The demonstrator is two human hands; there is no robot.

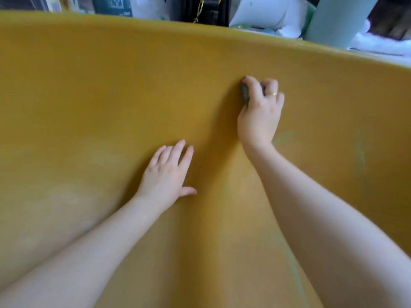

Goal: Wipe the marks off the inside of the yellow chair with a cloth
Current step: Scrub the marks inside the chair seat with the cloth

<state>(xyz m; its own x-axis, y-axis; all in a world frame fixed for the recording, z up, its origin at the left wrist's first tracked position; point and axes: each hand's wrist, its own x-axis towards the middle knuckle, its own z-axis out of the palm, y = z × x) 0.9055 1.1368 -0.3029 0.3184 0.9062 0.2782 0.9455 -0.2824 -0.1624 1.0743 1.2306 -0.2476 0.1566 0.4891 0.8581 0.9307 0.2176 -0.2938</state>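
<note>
The inside of the yellow chair (100, 90) fills nearly the whole view, curving up to a rim along the top. My right hand (260, 112) is pressed against its upper middle, fingers curled around a small dark grey cloth (244, 94) of which only an edge shows. My left hand (166, 172) lies flat on the yellow surface lower down, fingers spread, holding nothing. Faint greenish marks (284, 136) show just right of my right wrist, and another pale streak (361, 152) lies further right.
Beyond the chair's rim (222, 27) stand a black bag with a gold chain (211, 10), a pale grey-green cylinder (333, 21), white paper and plastic clutter (266, 14) and a dark printed box (113, 5).
</note>
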